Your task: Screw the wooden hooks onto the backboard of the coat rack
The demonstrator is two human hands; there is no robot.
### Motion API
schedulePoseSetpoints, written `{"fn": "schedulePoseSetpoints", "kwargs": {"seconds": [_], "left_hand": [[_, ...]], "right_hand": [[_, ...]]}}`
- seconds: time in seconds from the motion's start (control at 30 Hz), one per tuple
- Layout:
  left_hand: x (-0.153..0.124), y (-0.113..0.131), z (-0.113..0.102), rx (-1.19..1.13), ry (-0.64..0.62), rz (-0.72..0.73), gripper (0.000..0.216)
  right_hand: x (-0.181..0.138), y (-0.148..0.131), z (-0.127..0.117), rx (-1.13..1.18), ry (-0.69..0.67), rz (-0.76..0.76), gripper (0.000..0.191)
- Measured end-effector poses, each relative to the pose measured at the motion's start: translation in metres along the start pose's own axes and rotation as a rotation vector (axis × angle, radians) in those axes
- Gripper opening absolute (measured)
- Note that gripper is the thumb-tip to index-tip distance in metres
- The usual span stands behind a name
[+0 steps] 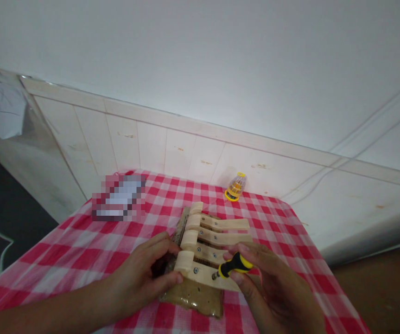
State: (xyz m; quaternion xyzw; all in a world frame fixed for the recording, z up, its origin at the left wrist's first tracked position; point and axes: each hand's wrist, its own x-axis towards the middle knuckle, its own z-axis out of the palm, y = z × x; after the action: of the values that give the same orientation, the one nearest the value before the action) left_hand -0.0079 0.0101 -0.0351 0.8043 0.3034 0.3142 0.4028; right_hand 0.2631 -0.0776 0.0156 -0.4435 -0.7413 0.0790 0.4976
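Note:
My right hand [272, 287] is closed around a short black-and-yellow screwdriver [235, 266]. Its tip meets a screw on the nearest of several pale wooden strips [205, 274]. The strips lie side by side across a brown block [200, 297] that looks wrapped in shiny tape, and screws show along them. At their left ends the strips rise into curled or raised pieces. My left hand [154, 264] grips the block's left side, with the thumb by the nearest strip's raised end. Some of its fingers are hidden behind the block.
A clear screwdriver-bit case [235, 188] with yellow ends stands at the back of the table by the wall. At the back left lies a pixelated flat object [121, 197]. A red-and-white checked cloth [116, 236] covers the table. White panelling [151, 144] borders the far edge.

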Motion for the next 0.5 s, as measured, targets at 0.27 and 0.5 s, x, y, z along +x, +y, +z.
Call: {"fn": "schedulePoseSetpoints", "kwargs": {"seconds": [0.27,0.5], "left_hand": [[0.002,0.001,-0.002,0.018,-0.009,-0.018,0.029],[0.000,0.001,-0.002,0.001,-0.039,-0.030,0.031]], "right_hand": [[0.007,-0.004,0.002,0.015,0.036,-0.019,0.048],[0.006,-0.003,0.005,0.010,0.104,-0.005,0.040]]}}
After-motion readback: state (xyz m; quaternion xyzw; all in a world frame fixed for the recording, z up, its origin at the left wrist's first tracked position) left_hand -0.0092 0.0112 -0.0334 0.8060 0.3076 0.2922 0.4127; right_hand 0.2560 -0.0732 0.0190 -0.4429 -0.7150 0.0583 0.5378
